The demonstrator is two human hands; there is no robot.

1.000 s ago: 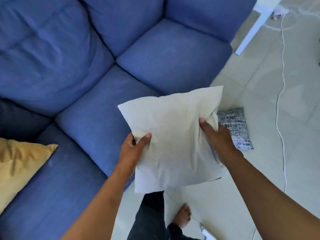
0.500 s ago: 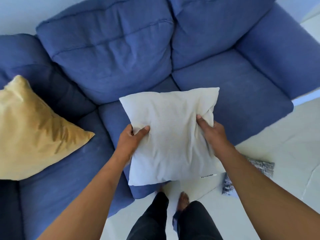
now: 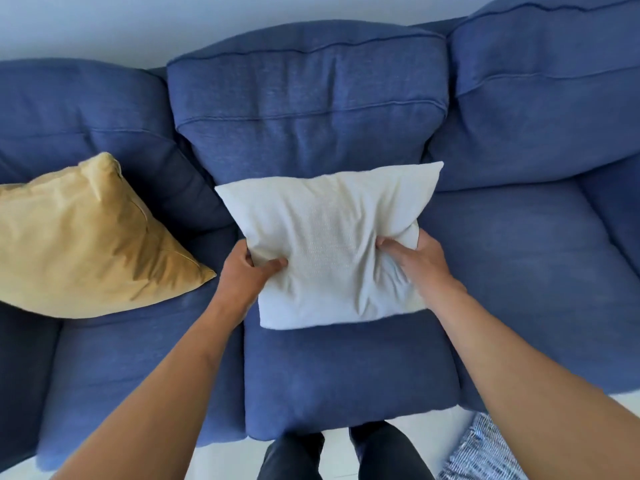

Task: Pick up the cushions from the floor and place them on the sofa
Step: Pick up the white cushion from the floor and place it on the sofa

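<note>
A white cushion (image 3: pixel 332 244) is held over the middle seat of the blue sofa (image 3: pixel 346 375), its far edge close to the middle back cushion. My left hand (image 3: pixel 247 275) grips its left edge and my right hand (image 3: pixel 415 261) grips its right edge, with the fabric bunched under the fingers. A yellow cushion (image 3: pixel 93 244) leans on the left seat of the sofa. A black-and-white patterned cushion (image 3: pixel 485 452) lies on the floor at the bottom right, partly cut off by the frame.
The right seat (image 3: pixel 519 278) of the sofa has nothing on it. My legs (image 3: pixel 339 455) stand on the pale floor right in front of the middle seat. A light wall (image 3: pixel 104 26) runs behind the sofa.
The view has swung round from the floor to face the sofa squarely. Both hands have carried the white cushion forward over the middle seat, towards the backrest. The patterned cushion now lies at the bottom right.
</note>
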